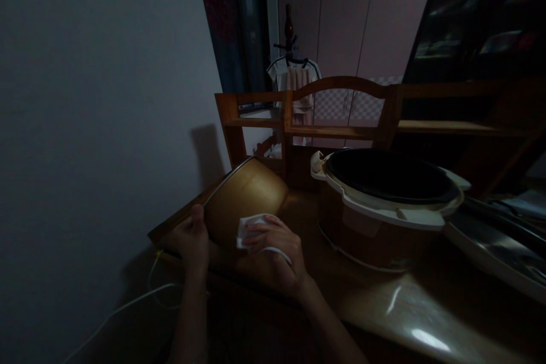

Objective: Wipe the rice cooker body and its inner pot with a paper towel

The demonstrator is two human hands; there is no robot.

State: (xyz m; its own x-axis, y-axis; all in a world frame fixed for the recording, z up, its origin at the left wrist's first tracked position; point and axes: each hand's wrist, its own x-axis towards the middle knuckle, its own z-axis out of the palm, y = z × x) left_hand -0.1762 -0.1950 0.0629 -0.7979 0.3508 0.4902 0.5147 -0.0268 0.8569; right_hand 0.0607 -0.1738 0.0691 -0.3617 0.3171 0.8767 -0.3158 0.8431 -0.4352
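A gold-coloured cooking pot (247,190) lies tilted on its side near the table's left end, its rim turned toward the wall. My left hand (191,242) grips it at the rim, thumb up; the other fingers are mostly hidden. A folded white cloth (249,230), perhaps a paper wipe, is in my right hand (279,247), whose fingers are closed over it. That hand is in front of the pot's outer side; whether the cloth touches the metal I cannot tell. To the right stands a lidless electric cooker body (367,233) with a pale rim and dark inside.
The glossy wooden table (384,301) runs up to a wooden shelf rack (333,132) at the back. A pale wall (106,125) borders the left. A white cord (128,300) hangs at the left edge. A shallow pan-like object (495,250) lies at right.
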